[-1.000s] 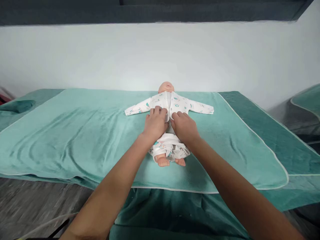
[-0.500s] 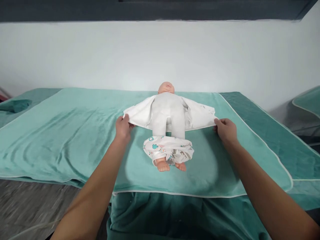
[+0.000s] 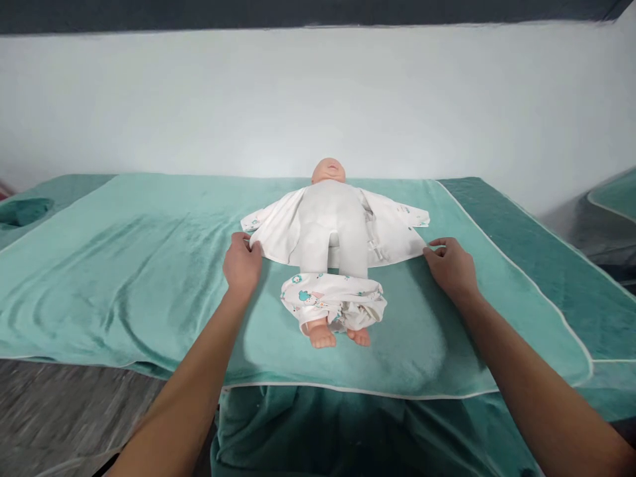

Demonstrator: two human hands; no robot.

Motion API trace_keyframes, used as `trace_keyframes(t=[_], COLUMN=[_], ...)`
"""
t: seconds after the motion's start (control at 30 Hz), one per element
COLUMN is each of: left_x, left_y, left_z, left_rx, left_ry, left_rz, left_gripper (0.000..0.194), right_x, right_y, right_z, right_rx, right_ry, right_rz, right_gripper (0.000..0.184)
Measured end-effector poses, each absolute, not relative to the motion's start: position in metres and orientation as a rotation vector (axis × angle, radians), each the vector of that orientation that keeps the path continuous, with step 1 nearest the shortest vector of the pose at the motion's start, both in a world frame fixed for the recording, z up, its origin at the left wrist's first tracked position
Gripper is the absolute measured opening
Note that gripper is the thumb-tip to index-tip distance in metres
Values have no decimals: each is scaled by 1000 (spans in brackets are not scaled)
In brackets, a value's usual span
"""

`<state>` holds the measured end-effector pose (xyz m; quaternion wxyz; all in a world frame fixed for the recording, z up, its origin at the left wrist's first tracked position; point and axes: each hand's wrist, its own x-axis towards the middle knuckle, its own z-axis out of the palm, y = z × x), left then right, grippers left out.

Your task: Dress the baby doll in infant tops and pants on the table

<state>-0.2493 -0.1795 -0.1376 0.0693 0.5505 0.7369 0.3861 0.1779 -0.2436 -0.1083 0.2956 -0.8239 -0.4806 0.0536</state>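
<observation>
Head view shows the doll (image 3: 329,209) on its back on the green blanket (image 3: 163,265), its head (image 3: 328,170) at the far edge and its 2 feet (image 3: 322,334) pointing to the near edge, short of the pale trim. The white printed jacket (image 3: 279,237) lies open, its 2 front panels spread away from the body and its 2 sleeves stretched towards the blanket's left and right edges; whether the arms fill them, I cannot tell. The left hand (image 3: 242,266) pinches 1 lower corner between thumb and fingertips. The right hand (image 3: 453,268) has the opposite corner between thumb and forefinger, other fingers bent.

I'd judge the work to be partway along: the jacket is in place at the shoulders and laid wide, but nothing is closed over the white body. The printed trousers (image 3: 334,295) sit bunched round the lower legs just above the feet, neither pulled up nor off, and no hand touches them.
</observation>
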Motion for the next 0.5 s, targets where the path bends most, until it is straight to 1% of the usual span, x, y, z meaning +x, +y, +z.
trace_keyframes(t=[0.1,0.17,0.23,0.33,0.4,0.5], left_x=[-244,-240,-236,-231,-230,-230], left_y=[-183,-187,-192,-202,-207,-210], left_z=[-141,-141,-139,-133,-132,-132], left_rx=[1910,2144,2407,2747,2817,2765], left_ry=[2202,2138,2010,1618,1399,1334], left_rz=[1144,1199,1210,1047,916,841], left_gripper=[33,36,36,35,32,27], right_x=[170,165,159,151,147,143], right_y=[-248,-251,-255,-261,-265,-268], right_z=[-112,-114,-115,-117,-119,-122], right_rx=[-2175,-2138,-2084,-1988,-1942,-1892], right_ry=[-1337,-1387,-1434,-1529,-1600,-1688], right_rz=[96,92,98,95,57,-21], right_gripper=[23,21,21,24,25,26])
